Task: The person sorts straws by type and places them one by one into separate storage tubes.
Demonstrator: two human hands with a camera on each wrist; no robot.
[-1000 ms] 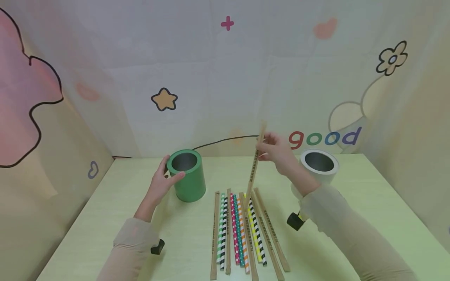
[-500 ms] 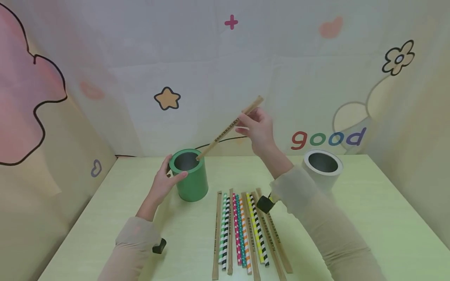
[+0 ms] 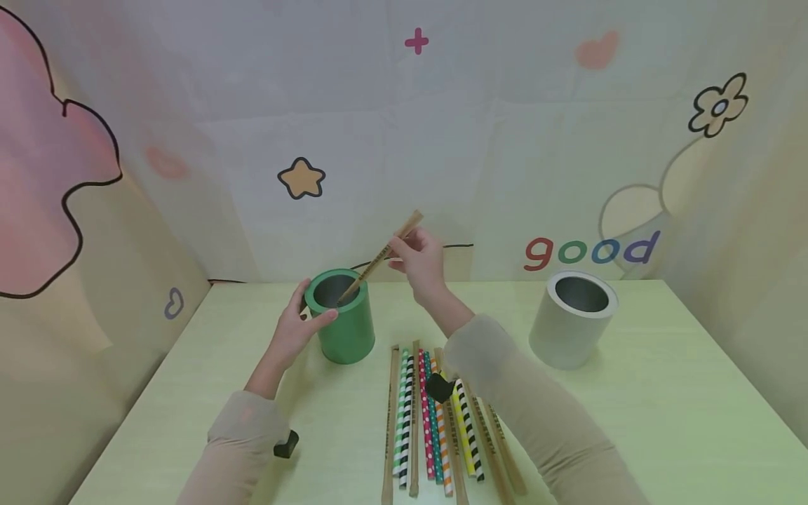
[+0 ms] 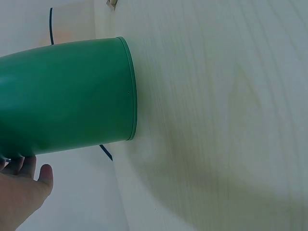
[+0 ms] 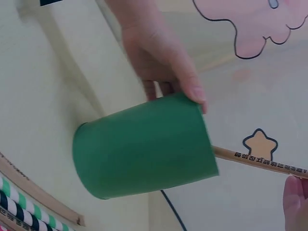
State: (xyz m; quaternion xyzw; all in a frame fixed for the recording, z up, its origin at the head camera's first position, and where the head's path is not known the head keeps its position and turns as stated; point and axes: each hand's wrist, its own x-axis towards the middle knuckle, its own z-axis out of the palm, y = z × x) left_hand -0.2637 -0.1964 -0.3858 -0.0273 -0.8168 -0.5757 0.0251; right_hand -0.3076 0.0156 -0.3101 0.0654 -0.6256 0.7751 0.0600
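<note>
A green cylindrical holder stands on the table, its dark opening tipped toward the camera in the head view. My left hand grips its left side, thumb at the near rim and fingers round the back. A brown paper-wrapped straw with printed characters slants down into the opening, its lower end inside. My right hand pinches that straw near its top, above and to the right of the holder. The right wrist view shows the straw coming out past the rim, with my right fingertips at the frame's edge.
Several straws lie side by side on the table: striped green straws, pink dotted straws and brown wrapped ones. My right forearm crosses over some. A white holder stands at the right. A printed cloth hangs behind.
My right hand has brought the wrapped straw from above the row leftward to the green holder, then lowered its end into the opening. My left hand keeps its grip.
</note>
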